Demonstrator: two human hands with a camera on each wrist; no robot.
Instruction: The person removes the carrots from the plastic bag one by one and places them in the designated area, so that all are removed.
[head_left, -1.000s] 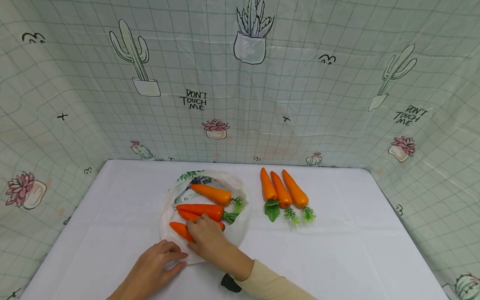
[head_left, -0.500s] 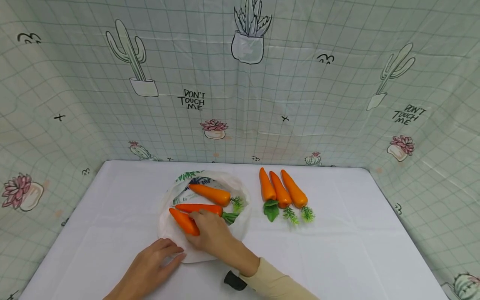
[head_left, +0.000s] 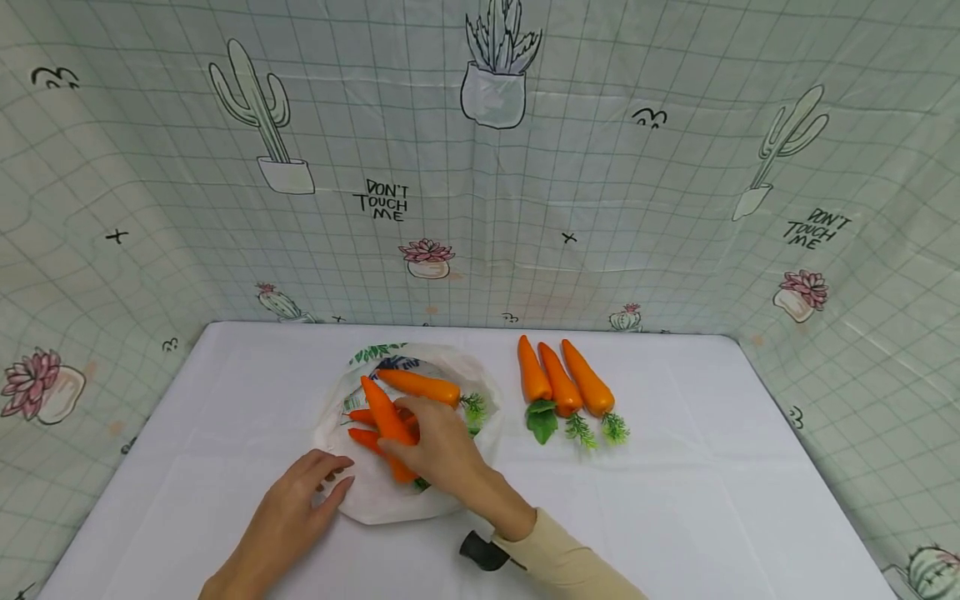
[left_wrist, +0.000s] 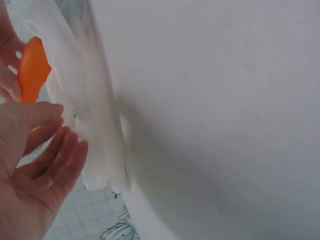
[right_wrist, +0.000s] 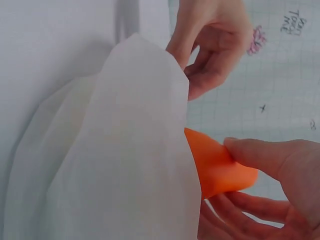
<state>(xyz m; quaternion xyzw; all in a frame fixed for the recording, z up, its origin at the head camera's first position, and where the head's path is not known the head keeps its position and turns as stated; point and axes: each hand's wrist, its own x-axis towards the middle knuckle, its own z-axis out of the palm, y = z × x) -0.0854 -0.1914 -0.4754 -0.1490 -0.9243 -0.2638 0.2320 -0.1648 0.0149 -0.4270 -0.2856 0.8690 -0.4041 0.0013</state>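
My right hand (head_left: pixel 442 442) pinches an orange carrot (head_left: pixel 382 408) between thumb and fingers, its narrow tip pointing away and to the left. It is held over an open white plastic bag (head_left: pixel 375 508) with green and blue print. Beneath and behind it lie another carrot (head_left: pixel 420 384) with feathery greens and two redder ones, partly covered by the hand and the held carrot. My left hand (head_left: pixel 288 508) is at the bag's near left rim, fingers loosely bent, thumb apart from them. In the left wrist view, the left fingertips (left_wrist: pixel 75 145) are right beside the bag's wall (left_wrist: pixel 95 110).
Three orange carrots (head_left: pixel 566 383) with green tops lie side by side on the white table (head_left: pixel 675 500), right of the bag. Behind the table hangs a grid-patterned cloth (head_left: pixel 525 183) with cactus drawings. A black device (head_left: pixel 483 552) sits at my right wrist.
My right hand has picked a carrot from the front of the bag and raised it, turning its tip away from me. My left hand has shifted slightly left and away along the rim.
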